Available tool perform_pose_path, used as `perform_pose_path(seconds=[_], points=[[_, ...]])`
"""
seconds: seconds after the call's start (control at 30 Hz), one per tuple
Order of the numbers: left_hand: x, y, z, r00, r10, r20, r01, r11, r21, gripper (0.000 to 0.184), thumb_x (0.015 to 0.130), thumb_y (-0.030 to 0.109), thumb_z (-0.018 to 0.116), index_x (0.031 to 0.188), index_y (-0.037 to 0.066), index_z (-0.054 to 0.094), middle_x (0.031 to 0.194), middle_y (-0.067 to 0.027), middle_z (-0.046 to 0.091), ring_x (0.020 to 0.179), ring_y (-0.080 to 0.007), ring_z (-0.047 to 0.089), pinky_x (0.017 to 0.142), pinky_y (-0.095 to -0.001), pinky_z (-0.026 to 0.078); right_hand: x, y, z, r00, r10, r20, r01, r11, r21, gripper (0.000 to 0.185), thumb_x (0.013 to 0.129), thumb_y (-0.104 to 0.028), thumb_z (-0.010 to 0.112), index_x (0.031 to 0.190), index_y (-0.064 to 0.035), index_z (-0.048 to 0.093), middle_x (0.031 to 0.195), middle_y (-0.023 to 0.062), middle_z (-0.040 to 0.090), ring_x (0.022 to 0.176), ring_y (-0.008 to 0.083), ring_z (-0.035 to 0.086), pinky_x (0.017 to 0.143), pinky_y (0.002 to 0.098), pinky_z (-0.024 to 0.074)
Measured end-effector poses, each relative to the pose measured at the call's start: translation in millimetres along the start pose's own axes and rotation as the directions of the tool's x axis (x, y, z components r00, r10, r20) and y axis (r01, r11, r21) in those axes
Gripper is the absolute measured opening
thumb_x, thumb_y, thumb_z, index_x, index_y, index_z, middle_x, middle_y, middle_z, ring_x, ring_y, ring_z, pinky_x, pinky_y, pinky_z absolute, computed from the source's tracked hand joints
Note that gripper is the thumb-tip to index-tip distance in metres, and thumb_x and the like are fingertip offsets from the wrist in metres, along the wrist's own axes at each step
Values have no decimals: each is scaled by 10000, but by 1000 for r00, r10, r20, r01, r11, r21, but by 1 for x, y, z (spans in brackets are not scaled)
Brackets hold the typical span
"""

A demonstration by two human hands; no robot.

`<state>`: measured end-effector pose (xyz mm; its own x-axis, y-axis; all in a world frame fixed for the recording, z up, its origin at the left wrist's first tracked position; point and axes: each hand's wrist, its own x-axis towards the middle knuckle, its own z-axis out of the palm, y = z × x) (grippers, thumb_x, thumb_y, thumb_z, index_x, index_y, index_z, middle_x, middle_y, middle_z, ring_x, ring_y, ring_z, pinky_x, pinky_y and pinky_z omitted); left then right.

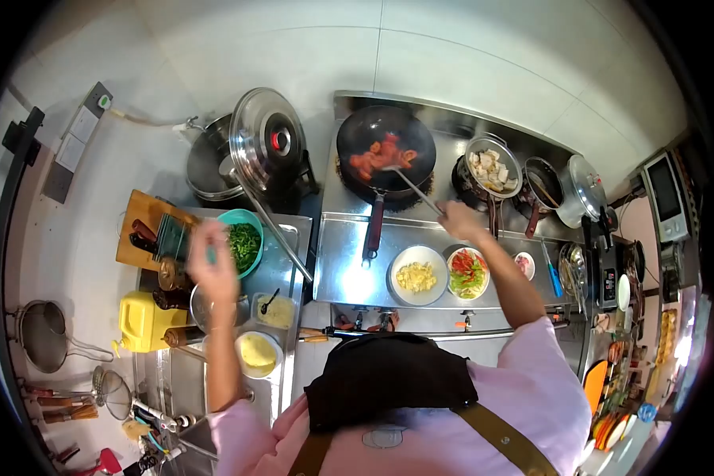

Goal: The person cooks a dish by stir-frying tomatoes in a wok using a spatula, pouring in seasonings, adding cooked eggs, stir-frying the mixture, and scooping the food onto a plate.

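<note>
My right hand (460,221) is closed around the handle of a metal spatula (417,190). The spatula's blade rests among red tomato pieces (382,158) in a black wok (385,131) on the stove. On the left side, my left hand (210,262) is raised beside a teal bowl (254,223) of chopped greens (244,247). Motion smears its fingers, so whether it grips anything is unclear. Close by are a knife block (170,236) and dark-lidded bottles (171,274).
A strainer of pale cubes (490,170) sits over a pot right of the wok. Bowls of yellow pieces (416,276) and sliced peppers (468,274) stand on the front ledge. A large lidded pot (268,143) is at the back left; a yellow jug (147,321) stands below.
</note>
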<state>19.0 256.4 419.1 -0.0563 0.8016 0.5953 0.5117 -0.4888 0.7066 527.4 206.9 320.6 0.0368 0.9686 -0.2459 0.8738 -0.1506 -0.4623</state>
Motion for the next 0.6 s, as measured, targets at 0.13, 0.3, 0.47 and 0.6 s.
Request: perform_pose_path(seconds=[0.13, 0.3, 0.47, 0.6], points=[[-117, -89, 108, 860, -425, 284, 453, 890, -39, 206, 932, 131, 627, 1109, 31, 655, 918, -79, 700, 812, -149, 648, 738, -304, 517, 11, -20, -16, 935, 352, 43, -250, 567, 785, 246, 880, -89, 533, 1074, 25, 632, 680, 77, 569, 505, 165, 538, 400, 334, 417], [-166, -157, 157, 759, -616, 210, 528, 771, 356, 390, 833, 95, 668, 1196, 28, 540, 1045, -190, 637, 963, -375, 634, 857, -453, 516, 29, -12, -104, 857, 392, 334, -460, 291, 839, 97, 882, -49, 557, 799, -23, 514, 661, 45, 526, 457, 89, 466, 346, 240, 359], [-175, -182, 183, 713, -694, 101, 557, 648, 519, 801, 785, 80, 710, 1422, 71, 223, 1240, -334, 463, 1126, -514, 507, 979, -495, 449, 96, 38, -57, 768, 203, 607, -638, 175, 749, 184, 932, -103, 513, 762, -31, 503, 619, 13, 490, 440, 62, 429, 338, 210, 348], [-158, -166, 182, 591, -796, 134, 646, 566, 512, 877, 797, 51, 678, 1485, 94, 136, 1280, -334, 457, 1174, -492, 501, 993, -499, 444, 79, -8, -49, 934, 212, 289, -352, 692, 630, 143, 916, -105, 558, 992, 8, 600, 629, 3, 504, 435, 81, 431, 348, 248, 349]])
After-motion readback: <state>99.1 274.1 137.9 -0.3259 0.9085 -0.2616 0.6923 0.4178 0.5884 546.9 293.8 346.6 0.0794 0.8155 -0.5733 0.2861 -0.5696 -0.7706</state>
